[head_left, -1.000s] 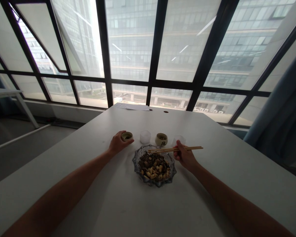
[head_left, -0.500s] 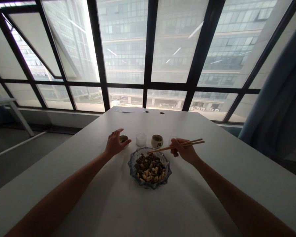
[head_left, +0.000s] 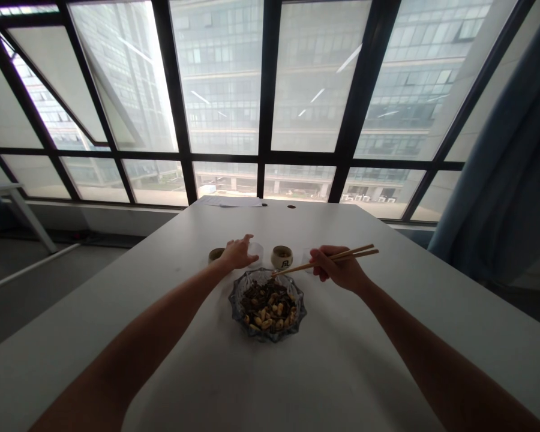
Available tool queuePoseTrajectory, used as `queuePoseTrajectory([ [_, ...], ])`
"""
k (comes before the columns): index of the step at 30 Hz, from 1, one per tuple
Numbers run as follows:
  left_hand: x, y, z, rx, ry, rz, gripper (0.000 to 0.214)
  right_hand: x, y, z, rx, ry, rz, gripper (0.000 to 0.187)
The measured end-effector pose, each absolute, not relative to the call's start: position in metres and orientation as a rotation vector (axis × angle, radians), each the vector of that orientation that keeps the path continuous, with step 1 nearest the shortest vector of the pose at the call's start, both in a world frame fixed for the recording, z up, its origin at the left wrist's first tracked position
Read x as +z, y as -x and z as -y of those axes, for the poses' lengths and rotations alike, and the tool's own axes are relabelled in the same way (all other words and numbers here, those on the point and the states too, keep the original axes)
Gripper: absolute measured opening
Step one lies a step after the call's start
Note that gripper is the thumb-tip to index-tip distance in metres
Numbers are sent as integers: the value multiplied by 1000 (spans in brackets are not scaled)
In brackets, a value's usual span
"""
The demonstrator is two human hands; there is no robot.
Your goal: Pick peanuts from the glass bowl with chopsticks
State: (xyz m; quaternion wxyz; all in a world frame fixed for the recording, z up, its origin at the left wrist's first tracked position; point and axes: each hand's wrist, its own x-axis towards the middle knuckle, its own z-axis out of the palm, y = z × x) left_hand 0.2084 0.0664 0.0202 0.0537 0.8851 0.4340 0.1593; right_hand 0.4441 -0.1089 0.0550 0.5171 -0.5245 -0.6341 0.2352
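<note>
My left hand (head_left: 238, 253) reaches to the translucent cup (head_left: 257, 252) with thumb and fingers spread; whether it touches the cup I cannot tell. Part of that cup is hidden behind the hand. In my right hand (head_left: 339, 268) is a pair of wooden chopsticks (head_left: 303, 266), tips over the far rim of the scalloped glass bowl (head_left: 236, 309). Peanuts (head_left: 270, 318) and dark, thin pieces, perhaps seeds, fill the bowl.
A small ceramic cup (head_left: 215, 255) stands left of my left hand. Another, with a dark character (head_left: 281, 257), sits behind the bowl. A second translucent cup (head_left: 306, 257) is partly behind my right hand. Paper (head_left: 231, 201) lies at the white table's far end.
My left hand has moved right, from the left ceramic cup to the translucent cup. The chopsticks stay in my right hand, near the bowl's far rim. The view has shifted slightly.
</note>
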Motion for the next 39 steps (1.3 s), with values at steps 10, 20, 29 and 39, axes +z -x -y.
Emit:
queuePoseTrajectory([
  [10,6,-200,-81,673,-2663,-1084,76,64,-453,108,457,1248,1342,57],
  [20,27,-297,-65,510,-2779,-887,90,93,-512,126,41,1427,1258,63],
  [29,13,-379,-40,460,-2842,-639,90,80,-524,121,18,1494,1406,66],
  [39,14,-358,-35,599,-2768,-444,97,79,-521,119,83,1485,1391,62],
])
